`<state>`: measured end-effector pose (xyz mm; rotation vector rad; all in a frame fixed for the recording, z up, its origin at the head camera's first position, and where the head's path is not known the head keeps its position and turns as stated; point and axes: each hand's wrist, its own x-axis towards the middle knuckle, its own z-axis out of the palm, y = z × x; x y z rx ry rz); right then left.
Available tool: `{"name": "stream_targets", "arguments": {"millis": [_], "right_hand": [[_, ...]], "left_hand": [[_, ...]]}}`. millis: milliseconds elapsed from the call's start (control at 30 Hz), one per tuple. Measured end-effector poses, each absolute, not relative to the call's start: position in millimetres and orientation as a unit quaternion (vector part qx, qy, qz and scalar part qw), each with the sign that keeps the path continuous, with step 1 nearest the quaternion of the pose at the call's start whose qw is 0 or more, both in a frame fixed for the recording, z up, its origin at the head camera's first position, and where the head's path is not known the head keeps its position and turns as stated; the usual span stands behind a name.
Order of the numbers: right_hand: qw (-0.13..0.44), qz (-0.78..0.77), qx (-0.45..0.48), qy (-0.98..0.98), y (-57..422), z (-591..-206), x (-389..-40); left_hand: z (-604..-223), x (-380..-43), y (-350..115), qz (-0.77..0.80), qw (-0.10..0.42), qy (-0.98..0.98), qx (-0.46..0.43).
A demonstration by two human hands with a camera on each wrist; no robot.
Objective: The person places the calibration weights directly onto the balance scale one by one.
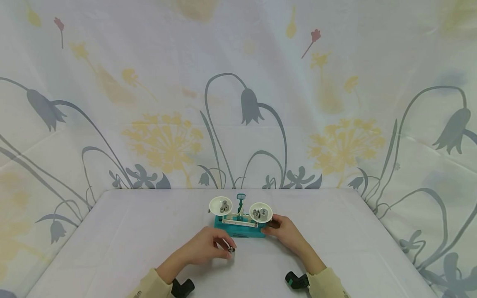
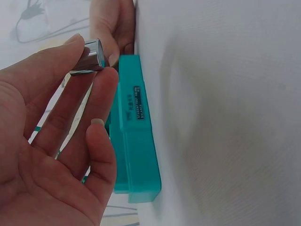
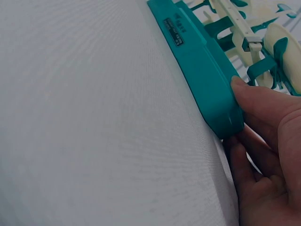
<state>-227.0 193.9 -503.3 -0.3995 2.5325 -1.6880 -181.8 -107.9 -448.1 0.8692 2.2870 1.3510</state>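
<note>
A teal balance scale [image 1: 239, 231] stands on the white table, with a white pan at each side. Several small silver weights sit in the left pan [image 1: 214, 203] and several more in the right pan [image 1: 267, 206]. In front of the base, my left hand [image 1: 204, 247] pinches a shiny metal weight [image 2: 89, 57] between thumb and fingertips, above the cloth. My right hand [image 1: 285, 232] grips the right end of the scale's base; in the right wrist view its thumb [image 3: 254, 96] lies on the base while the other fingers go round the end, partly hidden.
White cloth [image 1: 149, 215] covers the table. Behind it hangs a curtain [image 1: 238, 136] printed with flowers. Dark wrist devices [image 1: 182, 287] sit at both cuffs. The scale's pointer post [image 1: 241, 203] rises between the pans.
</note>
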Motion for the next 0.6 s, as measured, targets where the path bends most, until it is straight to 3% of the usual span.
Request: {"name": "stream_targets", "arguments": {"millis": [600], "right_hand": [[0.037,-0.554,-0.127,0.822,193.8,-502.3,-226.1]], "left_hand": [[-436.1,-186.5,-115.9,0.461,0.138,0.818,0.315]]}}
